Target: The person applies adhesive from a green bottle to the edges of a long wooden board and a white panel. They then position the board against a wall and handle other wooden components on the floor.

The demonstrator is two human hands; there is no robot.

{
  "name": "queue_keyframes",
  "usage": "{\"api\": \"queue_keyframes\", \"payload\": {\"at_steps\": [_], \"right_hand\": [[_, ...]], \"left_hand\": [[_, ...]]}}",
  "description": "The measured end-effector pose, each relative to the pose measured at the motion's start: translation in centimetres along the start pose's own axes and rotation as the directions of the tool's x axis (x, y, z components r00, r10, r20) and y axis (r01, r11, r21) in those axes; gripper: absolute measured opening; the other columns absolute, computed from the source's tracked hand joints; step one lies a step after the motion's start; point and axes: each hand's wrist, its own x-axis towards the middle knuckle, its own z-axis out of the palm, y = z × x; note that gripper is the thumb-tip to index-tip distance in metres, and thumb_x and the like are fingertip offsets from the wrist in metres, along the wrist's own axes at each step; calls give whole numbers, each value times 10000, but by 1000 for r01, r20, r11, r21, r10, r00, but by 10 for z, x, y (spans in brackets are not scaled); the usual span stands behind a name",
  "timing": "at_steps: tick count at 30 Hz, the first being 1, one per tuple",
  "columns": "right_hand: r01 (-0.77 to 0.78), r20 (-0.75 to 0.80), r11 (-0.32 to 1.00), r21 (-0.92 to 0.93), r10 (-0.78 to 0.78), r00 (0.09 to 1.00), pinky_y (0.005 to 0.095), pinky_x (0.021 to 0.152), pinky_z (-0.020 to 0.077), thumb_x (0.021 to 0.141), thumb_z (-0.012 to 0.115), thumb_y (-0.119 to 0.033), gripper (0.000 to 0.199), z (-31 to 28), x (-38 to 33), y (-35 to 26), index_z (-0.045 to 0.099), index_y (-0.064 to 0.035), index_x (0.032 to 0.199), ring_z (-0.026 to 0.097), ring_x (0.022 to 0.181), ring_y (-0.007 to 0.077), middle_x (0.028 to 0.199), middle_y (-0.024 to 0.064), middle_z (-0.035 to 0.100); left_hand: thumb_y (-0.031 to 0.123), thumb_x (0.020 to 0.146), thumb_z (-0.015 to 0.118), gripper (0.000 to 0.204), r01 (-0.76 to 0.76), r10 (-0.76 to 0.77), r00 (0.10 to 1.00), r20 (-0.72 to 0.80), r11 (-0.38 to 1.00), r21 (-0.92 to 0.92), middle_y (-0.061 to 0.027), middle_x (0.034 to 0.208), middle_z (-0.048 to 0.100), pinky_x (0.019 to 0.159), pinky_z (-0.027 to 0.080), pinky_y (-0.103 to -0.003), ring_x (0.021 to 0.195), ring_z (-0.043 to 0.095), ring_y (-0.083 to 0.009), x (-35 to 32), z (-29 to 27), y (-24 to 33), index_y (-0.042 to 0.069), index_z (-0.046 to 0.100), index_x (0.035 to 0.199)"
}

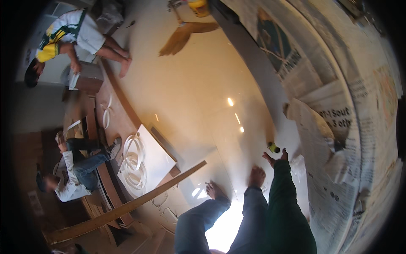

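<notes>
My right hand (277, 157), at the end of a green sleeve, reaches down on the right with its fingers spread apart. Nothing shows in its grasp. Just beyond the fingertips, a small rounded yellow-green and dark object (273, 147) lies on the floor; it is too small to tell its kind. Newspaper sheets (321, 139) cover the surface to the right of this hand. My left hand is out of view. My bare feet stand on the floor to the left of the reaching arm.
A long wooden strip (139, 203) slants across the lower left. Coiled white strips (134, 165) rest on a white board (163, 158). One co-worker (80, 169) sits at the left; another (80, 34) bends over a box (91, 76). Farther off lie a broom (182, 37) and a yellow bucket (198, 7).
</notes>
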Motion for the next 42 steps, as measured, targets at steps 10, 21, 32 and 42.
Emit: {"api": "queue_keyframes", "payload": {"at_steps": [10, 21, 32, 42], "right_hand": [[163, 269, 841, -516, -22, 963, 492, 921, 502, 791, 613, -150, 451, 22, -75, 81, 516, 31, 1192, 656, 942, 348, 1013, 179, 628], [26, 298, 577, -816, 382, 875, 461, 932, 507, 821, 646, -118, 602, 53, -357, 292, 459, -2, 1382, 622, 1125, 300, 1296, 189, 622], [428, 377, 198, -882, 842, 386, 319, 860, 545, 964, 703, -259, 672, 147, -553, 561, 383, -15, 1502, 622, 1108, 203, 1316, 98, 585], [649, -83, -314, -693, 929, 361, 243, 644, 542, 942, 683, -227, 767, 94, -599, 757, 286, -31, 1569, 655, 962, 159, 1357, 190, 605]], "left_hand": [[327, 1097, 409, 204, 108, -120, 983, -136, 990, -93, -77, 707, 473, 408, 447, -271, 538, 525, -153, -3, -49, -18, 154, 320, 1036], [643, 1059, 236, 802, 779, -816, 359, -453, 529, -337, -142, 857, 713, 704, 592, -359, 781, 691, -219, -34, -250, -115, -14, 670, 908], [693, 1026, 314, 815, 963, -547, 154, -823, 269, 1, -78, 672, 610, 603, 534, -337, 640, 602, -176, -121, -448, -125, 26, 645, 693], [352, 1052, 548, 350, 614, -545, 583, -602, -190, 766, -49, 671, 666, 474, 543, -254, 545, 680, -145, -193, -546, -34, 46, 470, 901]]}}
